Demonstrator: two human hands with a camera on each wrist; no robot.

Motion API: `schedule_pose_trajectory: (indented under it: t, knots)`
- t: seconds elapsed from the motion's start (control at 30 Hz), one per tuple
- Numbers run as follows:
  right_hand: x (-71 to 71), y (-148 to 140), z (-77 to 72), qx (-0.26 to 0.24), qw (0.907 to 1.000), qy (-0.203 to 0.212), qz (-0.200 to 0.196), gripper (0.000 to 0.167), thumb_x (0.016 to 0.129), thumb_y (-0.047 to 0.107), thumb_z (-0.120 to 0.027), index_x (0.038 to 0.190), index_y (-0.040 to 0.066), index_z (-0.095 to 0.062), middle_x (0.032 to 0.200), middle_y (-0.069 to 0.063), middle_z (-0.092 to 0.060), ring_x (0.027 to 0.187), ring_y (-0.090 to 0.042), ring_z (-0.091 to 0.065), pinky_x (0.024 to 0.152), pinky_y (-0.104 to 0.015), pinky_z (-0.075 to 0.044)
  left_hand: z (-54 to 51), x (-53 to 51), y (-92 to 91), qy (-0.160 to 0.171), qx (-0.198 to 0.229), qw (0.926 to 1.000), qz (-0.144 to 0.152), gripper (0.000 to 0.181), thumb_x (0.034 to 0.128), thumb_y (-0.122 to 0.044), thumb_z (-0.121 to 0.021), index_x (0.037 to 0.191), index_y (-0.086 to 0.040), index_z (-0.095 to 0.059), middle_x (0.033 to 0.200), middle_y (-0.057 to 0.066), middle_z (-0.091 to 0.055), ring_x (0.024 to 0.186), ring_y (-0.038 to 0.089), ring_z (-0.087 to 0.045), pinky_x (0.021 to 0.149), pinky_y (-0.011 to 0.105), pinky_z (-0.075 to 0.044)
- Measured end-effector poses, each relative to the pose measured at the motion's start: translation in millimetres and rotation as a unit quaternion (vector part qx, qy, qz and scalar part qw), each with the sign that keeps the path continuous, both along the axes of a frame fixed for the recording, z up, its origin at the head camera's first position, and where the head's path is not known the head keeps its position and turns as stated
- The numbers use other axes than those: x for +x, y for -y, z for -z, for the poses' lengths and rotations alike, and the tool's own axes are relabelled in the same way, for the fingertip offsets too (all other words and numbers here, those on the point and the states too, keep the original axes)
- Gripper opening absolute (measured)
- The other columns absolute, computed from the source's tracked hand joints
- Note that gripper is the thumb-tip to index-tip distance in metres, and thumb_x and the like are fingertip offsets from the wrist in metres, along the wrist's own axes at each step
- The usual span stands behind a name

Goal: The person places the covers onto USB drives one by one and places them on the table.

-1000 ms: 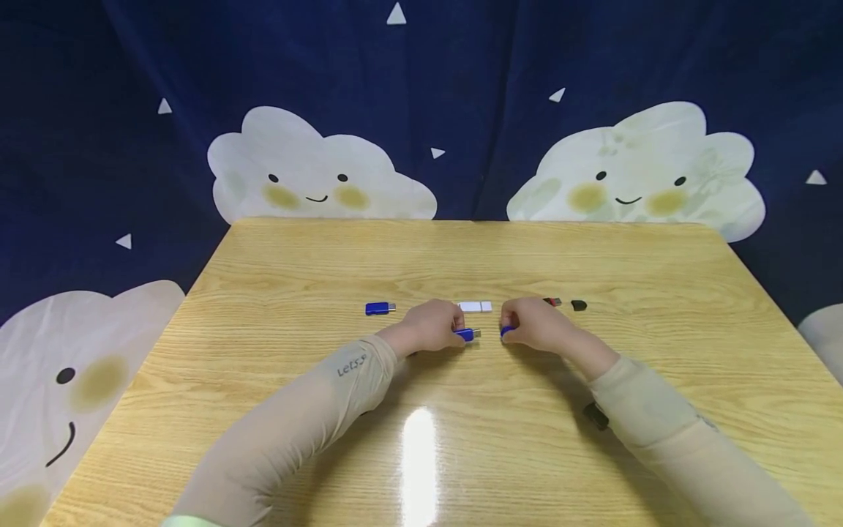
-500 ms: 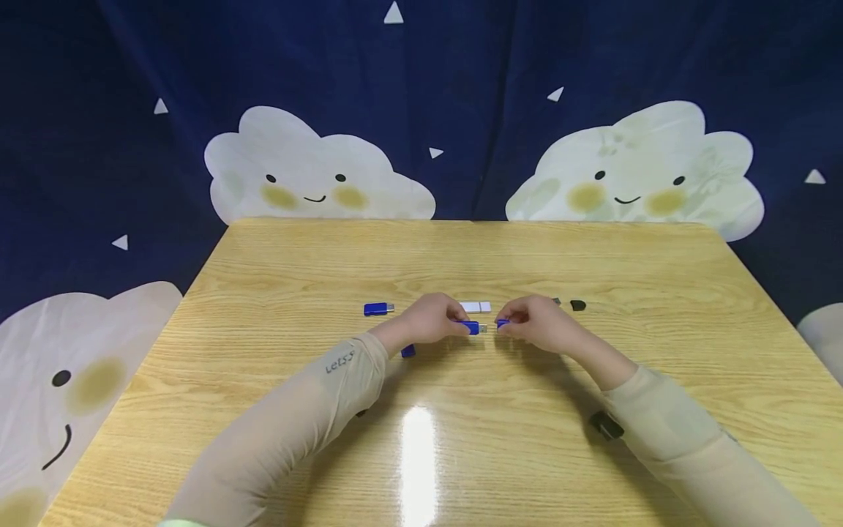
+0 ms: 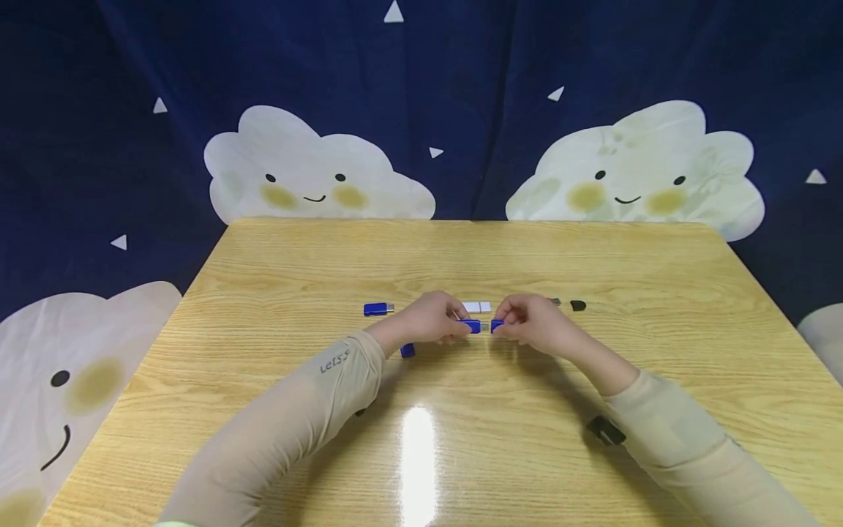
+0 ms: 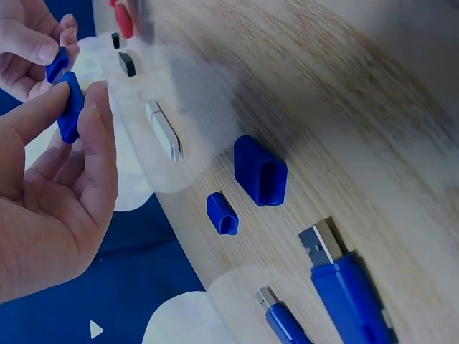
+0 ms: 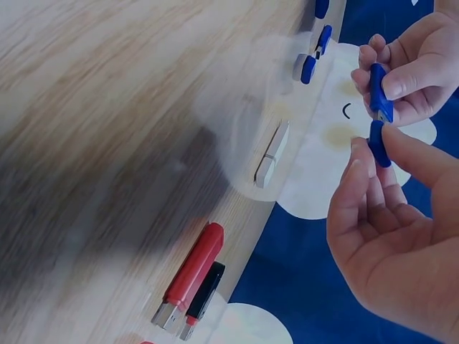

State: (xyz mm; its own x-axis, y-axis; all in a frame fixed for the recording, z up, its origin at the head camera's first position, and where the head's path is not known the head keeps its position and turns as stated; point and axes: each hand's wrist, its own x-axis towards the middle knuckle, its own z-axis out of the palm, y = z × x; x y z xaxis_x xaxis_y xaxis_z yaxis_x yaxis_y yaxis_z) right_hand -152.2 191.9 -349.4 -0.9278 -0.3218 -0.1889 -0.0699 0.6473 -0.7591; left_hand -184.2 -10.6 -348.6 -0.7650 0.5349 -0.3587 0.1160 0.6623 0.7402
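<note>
My left hand [image 3: 431, 318] pinches a blue USB stick [image 3: 470, 326] between thumb and fingers, its metal plug pointing right. Opposite it, my right hand [image 3: 536, 322] pinches a small blue cap [image 3: 497, 326]. In the head view the cap sits in line with the plug, very close to its tip. The right wrist view shows the same cap [image 5: 379, 143] at the end of the stick [image 5: 380, 93], with a bit of metal between them. Both are held above the table. Behind the hands lies a white USB stick [image 3: 476, 307] with its cap on.
To the left lie an uncapped blue USB stick [image 3: 377, 309] and a blue cap [image 3: 407, 350]; the left wrist view shows a second, larger blue stick [image 4: 351, 294]. Red [image 5: 197, 261] and black [image 5: 206, 290] sticks lie right. A black cap [image 3: 578, 305] and black object [image 3: 606, 430] are also there.
Both hands have risen slightly and drawn together. The gap between the plug and the blue cap has narrowed to almost nothing.
</note>
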Motion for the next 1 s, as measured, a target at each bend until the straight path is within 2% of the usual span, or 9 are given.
schedule_pose_trajectory:
  t: [0.2, 0.43, 0.57, 0.73, 1.0]
  knots:
    - [0.3, 0.4, 2.4, -0.001, 0.9999, -0.003, -0.010, 0.012, 0.085, 0.008, -0.065, 0.092, 0.000, -0.059, 0.078, -0.005, -0.056, 0.067, -0.013, -0.052, 0.060, -0.033, -0.051, -1.1, 2.2, -3.3, 0.005, -0.003, 1.0000, -0.002, 0.025, 0.0892, -0.016, -0.063, 0.111, -0.003, -0.063, 0.094, 0.015, -0.068, 0.083, 0.028, -0.068, 0.068, 0.030, -0.054]
    - [0.7, 2.8, 5.3, -0.015, 0.9998, 0.000, -0.014, 0.011, 0.085, 0.007, -0.065, 0.091, 0.000, -0.059, 0.077, -0.004, -0.055, 0.064, -0.011, -0.050, 0.056, -0.026, -0.047, -0.9, 3.5, -3.3, -0.005, -0.004, 1.0000, 0.005, 0.025, 0.0895, -0.017, -0.063, 0.111, -0.004, -0.064, 0.089, 0.015, -0.069, 0.080, 0.028, -0.067, 0.064, 0.029, -0.053]
    - [1.1, 2.7, 5.1, -0.022, 0.9997, -0.001, -0.011, 0.011, 0.085, 0.006, -0.065, 0.091, -0.001, -0.060, 0.077, -0.005, -0.055, 0.064, -0.012, -0.050, 0.056, -0.025, -0.047, -0.4, 3.9, -2.7, -0.003, 0.002, 1.0000, 0.001, 0.021, 0.0890, -0.017, -0.063, 0.106, -0.006, -0.066, 0.087, 0.015, -0.070, 0.073, 0.021, -0.065, 0.063, 0.029, -0.052]
    - [1.4, 2.1, 4.5, -0.030, 0.9995, 0.008, -0.007, 0.010, 0.087, 0.006, -0.063, 0.093, -0.002, -0.061, 0.078, -0.007, -0.058, 0.065, -0.016, -0.052, 0.060, -0.030, -0.049, -0.7, 4.6, -3.1, -0.002, 0.011, 0.9999, 0.004, 0.018, 0.0895, -0.016, -0.062, 0.103, -0.005, -0.068, 0.090, 0.016, -0.070, 0.066, 0.013, -0.060, 0.065, 0.029, -0.053]
    - [2.3, 3.2, 3.7, -0.039, 0.9991, 0.015, -0.006, 0.013, 0.088, 0.006, -0.061, 0.096, -0.005, -0.061, 0.079, -0.009, -0.060, 0.066, -0.017, -0.054, 0.061, -0.031, -0.050, -2.5, 6.1, -4.8, 0.002, 0.015, 0.9998, 0.009, 0.018, 0.0916, -0.016, -0.059, 0.102, -0.004, -0.068, 0.093, 0.016, -0.070, 0.067, 0.012, -0.061, 0.062, 0.023, -0.052]
